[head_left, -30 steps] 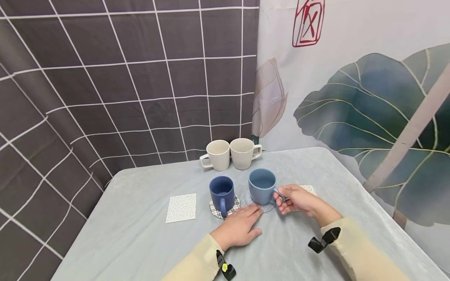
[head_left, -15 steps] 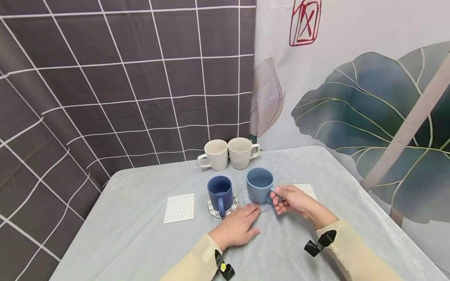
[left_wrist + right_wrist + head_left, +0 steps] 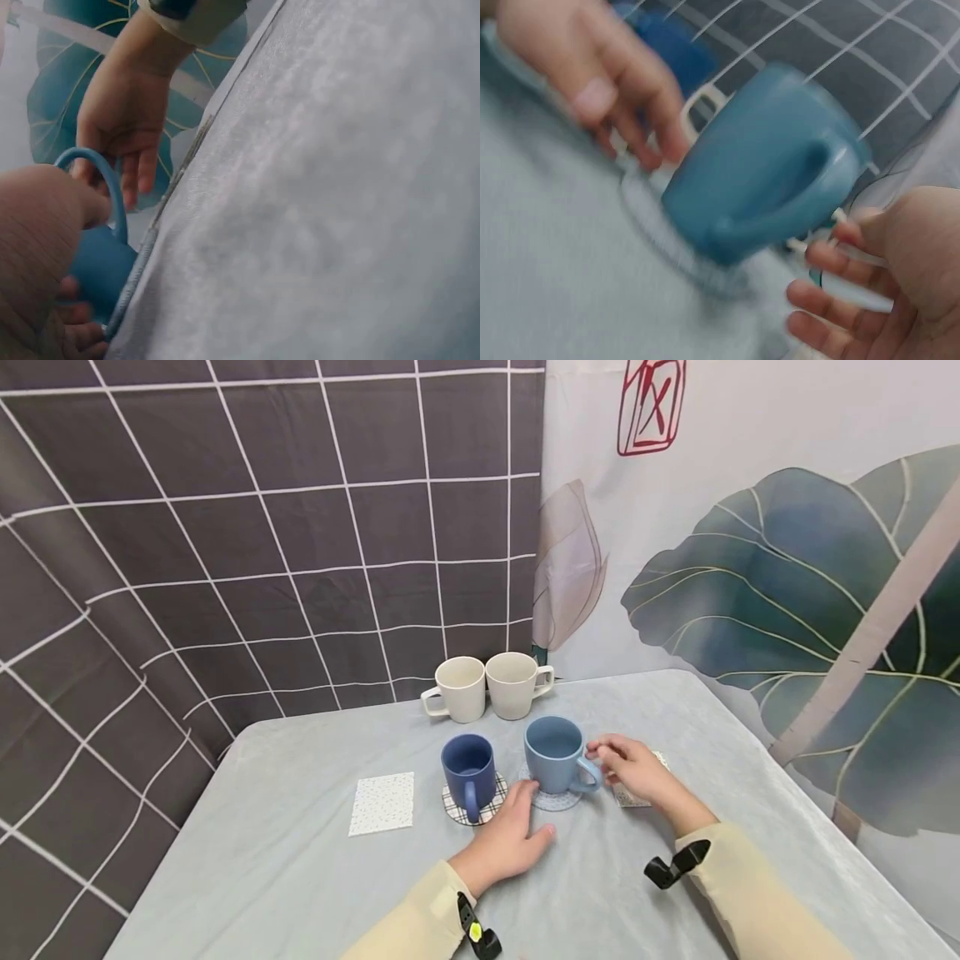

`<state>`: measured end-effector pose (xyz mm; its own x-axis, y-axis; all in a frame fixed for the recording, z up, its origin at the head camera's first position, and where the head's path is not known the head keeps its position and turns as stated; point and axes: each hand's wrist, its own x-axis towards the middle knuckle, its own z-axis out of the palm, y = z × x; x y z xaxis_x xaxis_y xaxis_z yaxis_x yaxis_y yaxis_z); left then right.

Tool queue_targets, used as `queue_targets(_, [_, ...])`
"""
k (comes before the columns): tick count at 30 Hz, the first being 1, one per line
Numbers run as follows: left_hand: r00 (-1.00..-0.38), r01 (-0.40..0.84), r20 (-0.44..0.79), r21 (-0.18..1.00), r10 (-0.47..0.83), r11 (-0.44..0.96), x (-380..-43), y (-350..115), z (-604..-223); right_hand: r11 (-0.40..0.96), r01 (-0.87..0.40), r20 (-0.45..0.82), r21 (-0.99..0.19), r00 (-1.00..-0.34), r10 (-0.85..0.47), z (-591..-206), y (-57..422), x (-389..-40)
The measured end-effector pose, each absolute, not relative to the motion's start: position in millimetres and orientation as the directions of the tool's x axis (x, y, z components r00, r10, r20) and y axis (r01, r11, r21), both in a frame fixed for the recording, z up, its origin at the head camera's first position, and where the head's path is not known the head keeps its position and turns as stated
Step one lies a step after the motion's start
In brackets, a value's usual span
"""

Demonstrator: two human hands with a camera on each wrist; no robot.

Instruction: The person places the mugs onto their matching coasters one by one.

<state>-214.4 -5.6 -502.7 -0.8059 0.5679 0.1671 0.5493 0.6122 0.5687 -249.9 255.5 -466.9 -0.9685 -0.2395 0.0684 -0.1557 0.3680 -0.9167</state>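
A light blue mug (image 3: 552, 762) stands upright on a round pale blue coaster (image 3: 553, 802), its handle turned to the right. Just off that handle is my right hand (image 3: 636, 770), fingers loosely bent with nothing in them; a gap shows in the right wrist view between fingers (image 3: 825, 304) and handle. My left hand (image 3: 501, 842) lies low over the cloth, fingers extended, fingertips close to the near left edge of the blue coaster. Left of it, a dark blue mug (image 3: 468, 767) sits on a round plaid coaster (image 3: 491, 811), handle facing me.
Two cream mugs, a left one (image 3: 461, 690) and a right one (image 3: 512, 686), stand side by side at the back of the table. A speckled square coaster (image 3: 381, 804) lies at left; another square coaster (image 3: 632, 798) is partly hidden under my right hand. Pale cloth (image 3: 270, 852) covers the table.
My right hand has let go of the light blue mug's handle and moved slightly right and up. My left fingers have slid off the coaster's front toward its left side.
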Motion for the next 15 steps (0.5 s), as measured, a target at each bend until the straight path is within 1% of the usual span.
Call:
queue_targets(2, [-0.838,0.493,0.158,0.629,0.522,0.601,-215,-6,-504,0.426,-0.281,0.17,-0.86,-0.945,-0.28,-476,253,-254])
queue_targets(4, [-0.853,0.458,0.142,0.665,0.502,0.59,-217,-7,-506,0.423,-0.356,0.223,-0.833,-0.917,-0.331,-483,250,-255])
queue_targets(7, [-0.856,0.447,0.129,0.673,0.501,0.589,-217,-8,-507,0.401,-0.356,0.22,-0.844,-0.912,-0.346,-494,244,-255])
queue_targets(11, [-0.854,0.456,0.12,0.642,0.506,0.616,-218,-7,-507,0.461,-0.347,0.222,-0.816,-0.926,-0.304,-502,241,-254])
queue_targets(15, [-0.865,0.457,0.135,0.611,0.483,0.647,-220,-5,-505,0.507,-0.348,0.229,-0.789,-0.931,-0.282,-503,240,-253])
